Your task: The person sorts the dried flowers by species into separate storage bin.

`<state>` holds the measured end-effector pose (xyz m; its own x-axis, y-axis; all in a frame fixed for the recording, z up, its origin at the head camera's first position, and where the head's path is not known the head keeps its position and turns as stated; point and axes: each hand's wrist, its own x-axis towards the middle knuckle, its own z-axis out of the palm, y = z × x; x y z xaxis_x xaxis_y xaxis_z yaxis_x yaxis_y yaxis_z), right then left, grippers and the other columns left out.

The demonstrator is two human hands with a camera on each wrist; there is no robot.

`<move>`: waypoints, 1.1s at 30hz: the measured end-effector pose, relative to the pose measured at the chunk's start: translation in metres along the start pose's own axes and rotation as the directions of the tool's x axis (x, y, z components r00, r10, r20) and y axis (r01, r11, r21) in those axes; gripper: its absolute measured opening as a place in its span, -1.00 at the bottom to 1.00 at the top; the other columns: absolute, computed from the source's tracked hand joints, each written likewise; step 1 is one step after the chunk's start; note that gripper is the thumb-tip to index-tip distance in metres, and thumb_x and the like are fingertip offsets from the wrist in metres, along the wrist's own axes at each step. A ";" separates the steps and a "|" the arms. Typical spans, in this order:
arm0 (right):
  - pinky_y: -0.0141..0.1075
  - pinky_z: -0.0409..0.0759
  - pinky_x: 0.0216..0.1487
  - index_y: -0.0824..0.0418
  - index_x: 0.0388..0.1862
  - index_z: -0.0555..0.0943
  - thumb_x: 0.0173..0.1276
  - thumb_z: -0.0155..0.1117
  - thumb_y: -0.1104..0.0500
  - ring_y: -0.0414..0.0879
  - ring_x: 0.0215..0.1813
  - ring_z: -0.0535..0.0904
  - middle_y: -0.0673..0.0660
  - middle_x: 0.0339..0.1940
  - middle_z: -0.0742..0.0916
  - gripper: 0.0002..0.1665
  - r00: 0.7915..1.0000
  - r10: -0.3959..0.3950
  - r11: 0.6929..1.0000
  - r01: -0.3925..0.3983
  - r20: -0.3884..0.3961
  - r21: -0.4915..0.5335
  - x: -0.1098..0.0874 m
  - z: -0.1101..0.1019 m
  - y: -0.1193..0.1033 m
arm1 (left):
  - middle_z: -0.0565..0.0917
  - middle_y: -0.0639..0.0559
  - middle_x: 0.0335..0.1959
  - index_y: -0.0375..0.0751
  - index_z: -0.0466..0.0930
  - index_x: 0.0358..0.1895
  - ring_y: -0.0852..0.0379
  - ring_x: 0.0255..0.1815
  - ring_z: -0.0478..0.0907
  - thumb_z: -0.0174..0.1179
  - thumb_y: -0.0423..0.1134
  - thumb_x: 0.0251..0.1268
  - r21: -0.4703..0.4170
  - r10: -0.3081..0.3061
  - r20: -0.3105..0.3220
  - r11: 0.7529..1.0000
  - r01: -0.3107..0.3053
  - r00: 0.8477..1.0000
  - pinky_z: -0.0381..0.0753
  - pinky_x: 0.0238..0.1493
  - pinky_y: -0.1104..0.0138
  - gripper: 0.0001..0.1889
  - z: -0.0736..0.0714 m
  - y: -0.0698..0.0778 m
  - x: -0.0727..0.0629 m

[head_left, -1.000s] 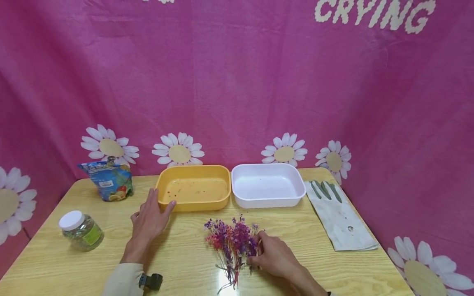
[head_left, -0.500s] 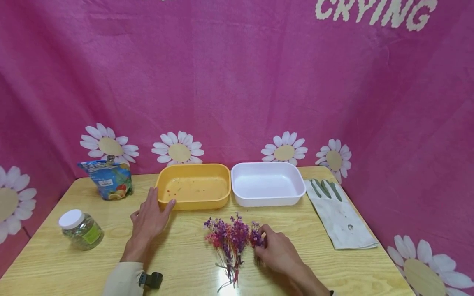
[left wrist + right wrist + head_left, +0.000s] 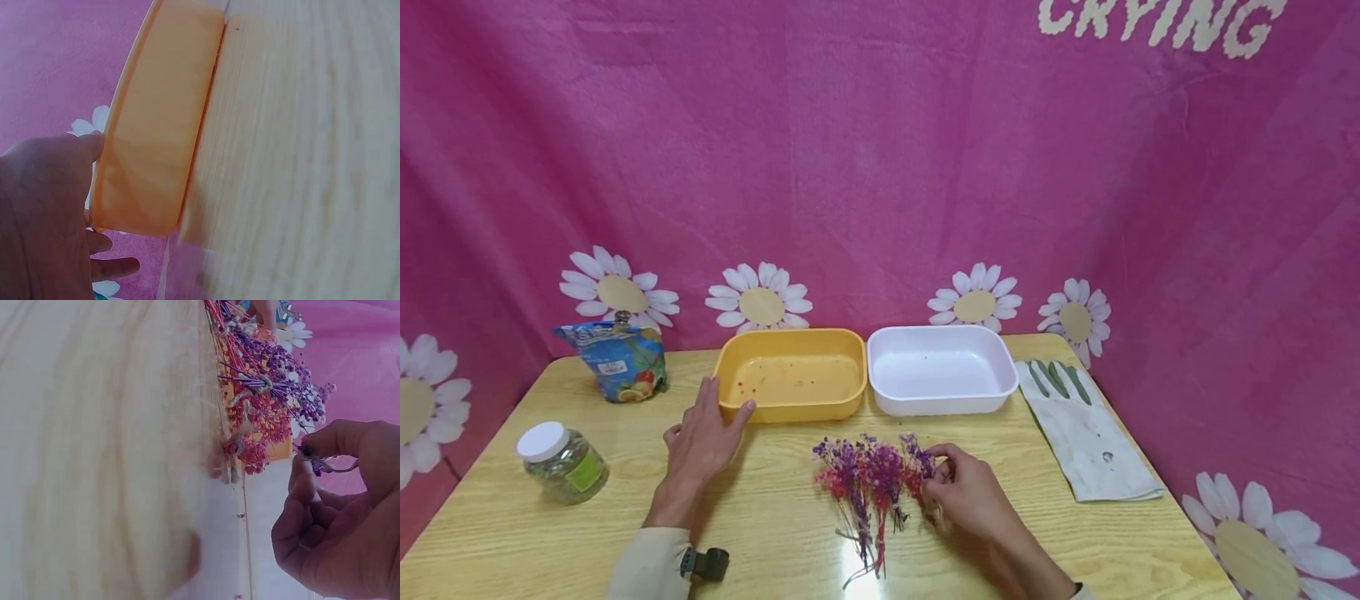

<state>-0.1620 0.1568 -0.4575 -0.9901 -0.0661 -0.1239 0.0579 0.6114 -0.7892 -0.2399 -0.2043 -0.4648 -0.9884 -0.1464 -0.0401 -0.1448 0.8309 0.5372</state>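
My left hand point(image 3: 703, 437) rests at the left front corner of the yellow tray point(image 3: 805, 412), thumb on its front rim and fingers reaching along the left side. Several small bunches of purple and red dried flowers point(image 3: 880, 471) lie side by side on the table, stems toward me. Twine ties some of their stems in the right wrist view. At the right end of the flowers, my right hand point(image 3: 966, 496) pinches a small purple dried flower piece point(image 3: 322, 465) between thumb and index finger. Its other fingers are curled, and most of the piece is hidden.
A white tray point(image 3: 943, 406) stands against the yellow one, whose floor has small bits on it. At left are a white-lidded jar point(image 3: 568, 471) and a blue pouch point(image 3: 625, 367). A pale glove point(image 3: 1090, 450) with green fingertips lies at right.
My right hand drew a purple bunch to the right, apart from the others, then shifted slightly. A red bunch now shows beside its fingers, close to the rest. The left hand stays at the tray.
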 end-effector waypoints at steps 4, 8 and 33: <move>-0.30 0.51 -0.39 0.19 -0.01 0.65 0.15 0.33 0.19 -0.14 -0.44 0.52 0.02 -0.37 0.69 -0.62 0.999 0.039 0.999 -0.039 0.000 0.028 0.000 -0.003 0.000 | -0.25 -0.21 0.60 -0.17 -0.32 0.57 -0.38 0.48 -0.01 -0.23 0.44 0.32 0.001 0.000 0.000 1.000 0.000 1.000 -0.02 0.21 -0.28 0.00 0.000 0.000 0.000; -0.29 0.47 -0.45 0.13 -0.29 0.68 0.15 0.37 0.15 -0.14 -0.52 0.50 0.03 -0.42 0.70 -0.86 1.000 0.031 0.999 -0.031 0.004 0.008 0.000 -0.003 0.002 | -0.25 -0.21 0.60 -0.17 -0.31 0.57 -0.39 0.47 0.01 -0.23 0.44 0.32 0.006 -0.003 -0.001 1.000 0.003 1.000 -0.01 0.21 -0.28 0.00 0.001 -0.001 0.000; -0.39 0.46 -0.43 0.16 -0.36 0.61 0.12 0.44 0.22 -0.16 -0.48 0.46 0.02 -0.53 0.60 -0.84 0.993 -0.003 0.987 0.021 -0.114 0.161 0.005 -0.012 0.005 | -0.24 -0.23 0.59 -0.17 -0.31 0.57 -0.39 0.48 -0.01 -0.22 0.41 0.34 0.003 -0.010 0.001 1.000 0.010 1.000 -0.06 0.24 -0.29 -0.02 0.000 0.001 0.000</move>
<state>-0.1680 0.1686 -0.4549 -0.9984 0.0225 -0.0525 0.0568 0.4754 -0.8779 -0.2405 -0.2038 -0.4645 -0.9870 -0.1539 -0.0460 -0.1544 0.8311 0.5343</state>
